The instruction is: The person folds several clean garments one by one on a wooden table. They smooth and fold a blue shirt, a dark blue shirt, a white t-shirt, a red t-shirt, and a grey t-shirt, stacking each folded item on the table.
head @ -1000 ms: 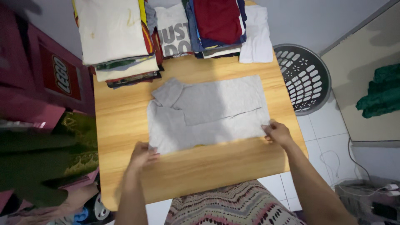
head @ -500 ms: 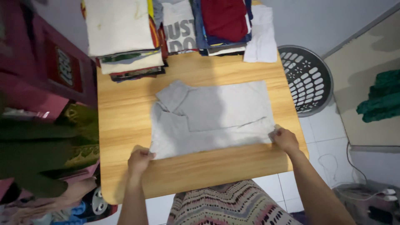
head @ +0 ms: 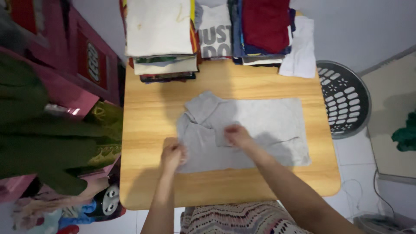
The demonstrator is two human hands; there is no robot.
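Observation:
A grey shirt [head: 264, 123] lies flat on the wooden table [head: 147, 130], its sleeves folded toward the left side. My left hand [head: 172, 156] pinches the shirt's near left corner, fingers closed on the cloth. My right hand [head: 237, 135] rests on the middle of the shirt, gripping a fold of fabric near the left sleeve. Both forearms reach in from the near edge.
Stacks of folded clothes [head: 160, 39] line the far side of the table, with a dark red pile [head: 265, 24] and a white garment [head: 300, 50] at the right. A grey laundry basket [head: 344, 97] stands on the floor to the right. Pink furniture [head: 65, 69] is at the left.
My right hand left the shirt's near right corner and moved left to the middle of the shirt. My left hand stays at the near left corner. The view shifted closer.

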